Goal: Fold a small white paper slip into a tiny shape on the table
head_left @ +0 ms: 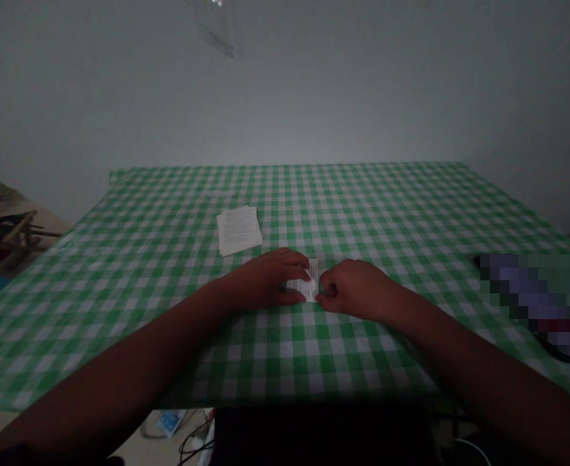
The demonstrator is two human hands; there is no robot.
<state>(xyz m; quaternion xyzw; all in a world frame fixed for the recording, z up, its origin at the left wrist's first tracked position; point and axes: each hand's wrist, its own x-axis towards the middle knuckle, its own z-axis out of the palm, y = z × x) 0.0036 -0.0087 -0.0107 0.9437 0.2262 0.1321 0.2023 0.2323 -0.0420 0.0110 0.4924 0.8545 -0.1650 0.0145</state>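
Note:
A small white printed paper [314, 279] lies on the checkered cloth near the middle of the table. From the left, my left hand [272, 278] reaches over it, fingertips at its top and thumb at its lower edge, pressing it to the table. My right hand [355, 288] is closed, its fingers curled, with the thumb and fingertips at the paper's right edge. Part of the paper is hidden under my left hand. Farther back and to the left lies a loose stack of printed paper sheets [240, 230], which neither hand touches.
A green and white checkered tablecloth [362, 213] covers the table, which reaches back to a pale wall [314, 97]. At the right edge lies a dark, pixelated object [532, 304]. Cables [195, 443] and a blue and white packet [169, 422] are below the front edge.

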